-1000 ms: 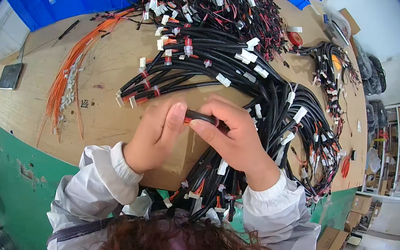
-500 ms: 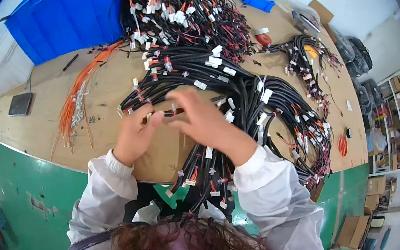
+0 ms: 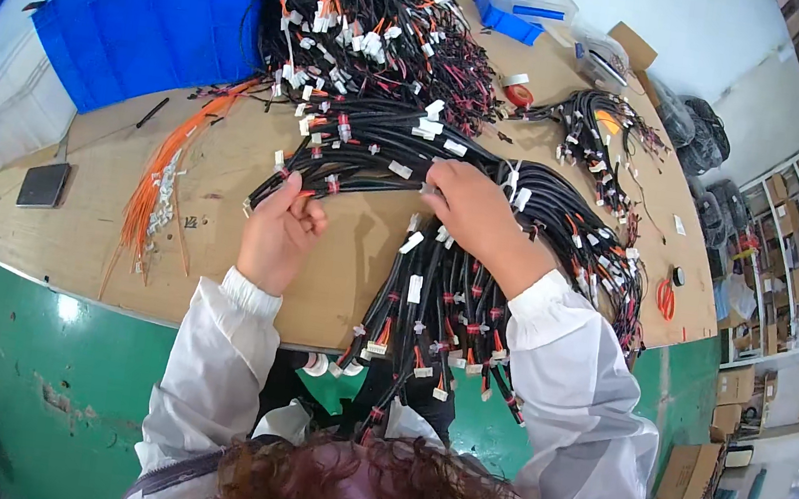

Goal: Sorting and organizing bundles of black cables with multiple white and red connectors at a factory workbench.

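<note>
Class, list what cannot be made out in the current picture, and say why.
- Head view: the right hand covers part of the black cable.
- Head view: the left hand has curled fingers, hiding whether it grips anything.
- Head view: the upper edge cuts off the cable heap.
- Head view: any marks on the white label are too small.

Your sleeves (image 3: 580,374) are white, your cables (image 3: 384,135) black with white tags (image 3: 455,147) and red bands (image 3: 344,128), the loose wires (image 3: 152,179) orange, the tabletop (image 3: 99,230) tan, the bin (image 3: 158,11) blue, the floor (image 3: 105,342) green, the tape roll (image 3: 519,95) red.
</note>
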### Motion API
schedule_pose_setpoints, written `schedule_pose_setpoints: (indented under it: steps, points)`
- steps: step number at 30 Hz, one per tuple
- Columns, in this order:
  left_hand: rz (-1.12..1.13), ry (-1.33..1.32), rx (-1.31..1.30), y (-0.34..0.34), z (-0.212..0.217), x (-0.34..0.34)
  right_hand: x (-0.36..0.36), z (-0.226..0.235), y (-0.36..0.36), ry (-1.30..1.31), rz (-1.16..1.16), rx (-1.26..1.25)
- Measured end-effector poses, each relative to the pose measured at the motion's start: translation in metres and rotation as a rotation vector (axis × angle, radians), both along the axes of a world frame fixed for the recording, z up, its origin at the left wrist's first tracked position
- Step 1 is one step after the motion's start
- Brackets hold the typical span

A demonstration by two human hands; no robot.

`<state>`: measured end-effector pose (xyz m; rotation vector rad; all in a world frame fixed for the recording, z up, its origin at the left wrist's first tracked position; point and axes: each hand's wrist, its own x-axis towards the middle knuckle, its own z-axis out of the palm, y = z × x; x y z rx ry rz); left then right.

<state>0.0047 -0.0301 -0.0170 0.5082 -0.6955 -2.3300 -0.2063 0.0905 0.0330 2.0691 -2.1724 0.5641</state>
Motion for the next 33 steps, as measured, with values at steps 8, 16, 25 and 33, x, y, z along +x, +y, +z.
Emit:
schedule_pose_setpoints:
  steps: [8,16,25,33]
  points:
    - [0.012,-0.62,-1.04,0.024,-0.014,0.029,0.018,0.023,0.021,-0.784,0.133,-0.17]
    - [-0.016,-0.892,-1.633,0.057,0.006,0.031,0.068,0.036,0.024,-0.525,0.261,-0.049]
    - [-0.15,-0.662,-1.506,0.07,0.011,0.034,0.072,0.039,0.033,-0.474,0.282,-0.082]
    - [0.36,-1.247,-1.88,-0.002,-0.003,0.056,0.051,0.038,0.059,-0.883,-0.015,0.151]
